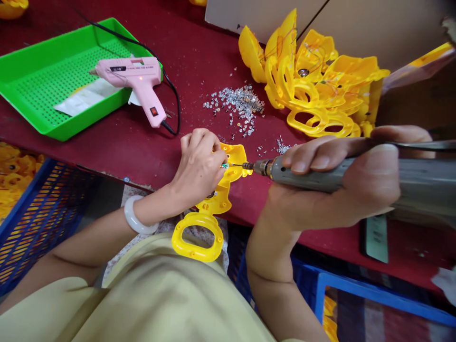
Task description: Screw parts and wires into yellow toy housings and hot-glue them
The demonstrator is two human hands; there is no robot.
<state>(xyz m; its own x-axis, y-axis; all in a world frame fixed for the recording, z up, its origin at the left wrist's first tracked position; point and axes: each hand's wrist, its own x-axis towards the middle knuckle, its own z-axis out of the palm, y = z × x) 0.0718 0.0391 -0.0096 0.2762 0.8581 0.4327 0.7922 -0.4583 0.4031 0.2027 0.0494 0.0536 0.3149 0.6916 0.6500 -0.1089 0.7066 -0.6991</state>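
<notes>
My left hand [199, 166] is closed around a yellow plastic part [213, 204] with a loop handle, holding it at the front edge of the dark red table [142, 142]. A white bangle sits on that wrist. My right hand [342, 180] grips a grey electric screwdriver [356, 175] lying almost level. Its thin bit [237, 166] points left and meets the yellow part beside my left fingertips, where a small screw seems pinched.
A pile of small silver screws [238, 102] lies behind the part. More yellow parts [317, 80] are heaped at the back right. A pink glue gun [137, 78] rests on a green tray [42, 80]. Blue crates [39, 218] stand below the table.
</notes>
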